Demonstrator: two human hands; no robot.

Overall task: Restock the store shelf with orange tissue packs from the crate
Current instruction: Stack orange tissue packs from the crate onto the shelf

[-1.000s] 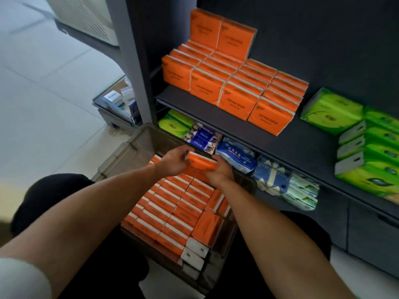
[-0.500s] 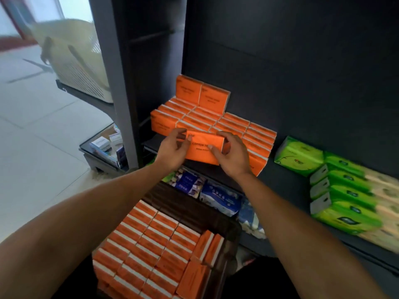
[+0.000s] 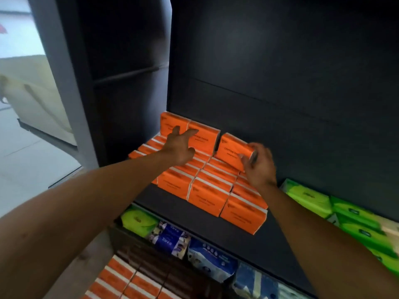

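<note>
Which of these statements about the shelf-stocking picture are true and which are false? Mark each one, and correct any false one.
1. The right hand grips an orange tissue pack. True.
2. The left hand also grips that pack. False: its fingers are spread over the upright orange packs at the back of the shelf.
3. Green tissue packs lie to the right of the orange ones. True.
4. The crate is empty. False: orange packs still fill it.
5. The held pack already lies flat in the front row. False: it is tilted above the back rows.
</note>
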